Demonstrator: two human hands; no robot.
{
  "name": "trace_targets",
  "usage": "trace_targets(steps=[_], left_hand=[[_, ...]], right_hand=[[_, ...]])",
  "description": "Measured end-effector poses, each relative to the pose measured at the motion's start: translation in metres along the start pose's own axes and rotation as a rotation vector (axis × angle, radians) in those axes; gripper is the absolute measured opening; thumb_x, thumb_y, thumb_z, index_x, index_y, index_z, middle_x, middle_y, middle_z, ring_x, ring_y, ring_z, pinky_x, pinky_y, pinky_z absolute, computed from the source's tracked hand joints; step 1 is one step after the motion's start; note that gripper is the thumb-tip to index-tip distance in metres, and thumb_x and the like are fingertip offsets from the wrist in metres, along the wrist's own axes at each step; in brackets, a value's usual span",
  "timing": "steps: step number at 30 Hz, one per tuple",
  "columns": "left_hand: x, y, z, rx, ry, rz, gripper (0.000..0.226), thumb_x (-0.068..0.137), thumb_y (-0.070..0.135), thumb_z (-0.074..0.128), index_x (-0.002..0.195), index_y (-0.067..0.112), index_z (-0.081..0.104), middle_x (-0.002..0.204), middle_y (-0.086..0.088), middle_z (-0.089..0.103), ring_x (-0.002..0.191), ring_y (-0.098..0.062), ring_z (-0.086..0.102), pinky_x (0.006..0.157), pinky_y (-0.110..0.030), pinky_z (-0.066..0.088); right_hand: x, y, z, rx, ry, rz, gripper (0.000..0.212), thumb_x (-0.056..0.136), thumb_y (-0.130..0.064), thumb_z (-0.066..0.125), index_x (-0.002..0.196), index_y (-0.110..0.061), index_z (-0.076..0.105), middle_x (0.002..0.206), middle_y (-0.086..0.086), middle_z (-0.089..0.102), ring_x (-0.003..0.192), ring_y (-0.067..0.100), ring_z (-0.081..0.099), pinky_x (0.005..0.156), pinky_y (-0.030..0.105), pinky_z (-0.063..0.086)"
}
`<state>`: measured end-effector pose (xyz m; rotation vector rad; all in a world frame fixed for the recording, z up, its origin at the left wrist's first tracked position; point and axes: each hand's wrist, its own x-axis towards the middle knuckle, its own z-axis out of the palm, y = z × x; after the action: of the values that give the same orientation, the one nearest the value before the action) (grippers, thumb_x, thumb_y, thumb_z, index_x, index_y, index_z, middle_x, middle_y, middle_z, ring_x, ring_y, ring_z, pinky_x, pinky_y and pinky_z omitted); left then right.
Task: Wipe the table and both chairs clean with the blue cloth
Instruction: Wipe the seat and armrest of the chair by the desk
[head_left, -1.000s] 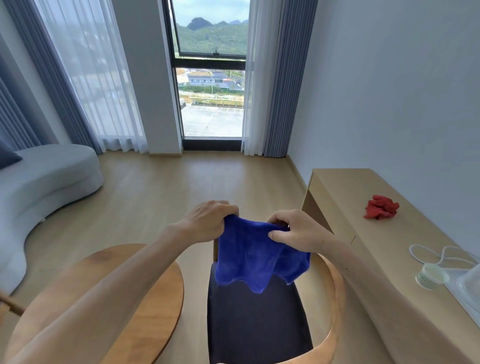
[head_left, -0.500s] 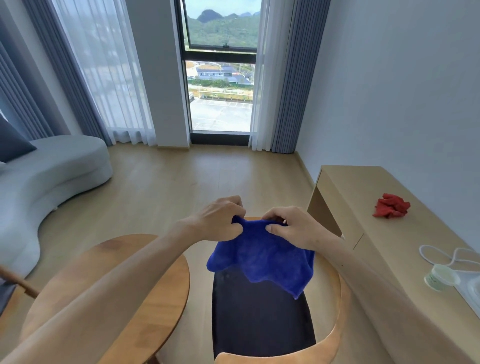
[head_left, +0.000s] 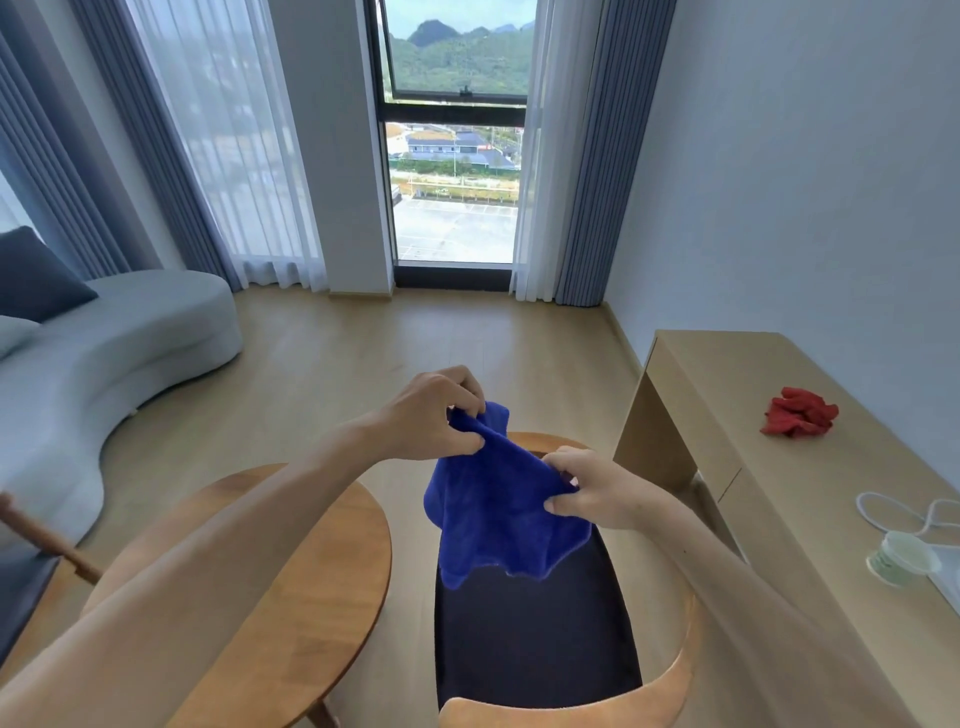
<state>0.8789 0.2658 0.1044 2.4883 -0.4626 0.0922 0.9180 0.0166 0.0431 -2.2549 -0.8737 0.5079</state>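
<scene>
Both hands hold the blue cloth (head_left: 506, 512) in the air above the chair (head_left: 535, 639): left hand (head_left: 434, 415) pinches its top corner, right hand (head_left: 589, 488) pinches the right edge. The round table (head_left: 291, 587) is just left of the chair
</scene>
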Motion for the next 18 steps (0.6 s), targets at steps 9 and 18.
trace_targets(steps=[9,18], left_hand=[[-0.001,0.015,-0.012,-0.001,-0.212,0.000,0.028,0.071,-0.005,0.062,0.052,0.001,0.042,0.092,0.012,0.065,0.061,-0.003,0.052,0.060,-0.011,0.040],[-0.006,0.032,-0.014,-0.007,-0.318,0.026,0.028,0.072,-0.003,0.060,0.052,0.007,0.044,0.100,0.011,0.067,0.064,-0.004,0.052,0.059,-0.012,0.039]], right_hand=[[0.009,0.009,0.001,0.010,0.121,-0.099,0.016,0.082,-0.023,0.064,0.084,-0.037,0.073,0.156,-0.020,0.022,0.142,0.005,0.014,0.112,0.036,0.014],[0.014,-0.010,-0.003,0.156,-0.086,-0.029,0.012,0.069,-0.019,0.054,0.072,-0.015,0.066,0.098,-0.007,0.068,0.095,0.011,0.059,0.092,0.038,0.049]])
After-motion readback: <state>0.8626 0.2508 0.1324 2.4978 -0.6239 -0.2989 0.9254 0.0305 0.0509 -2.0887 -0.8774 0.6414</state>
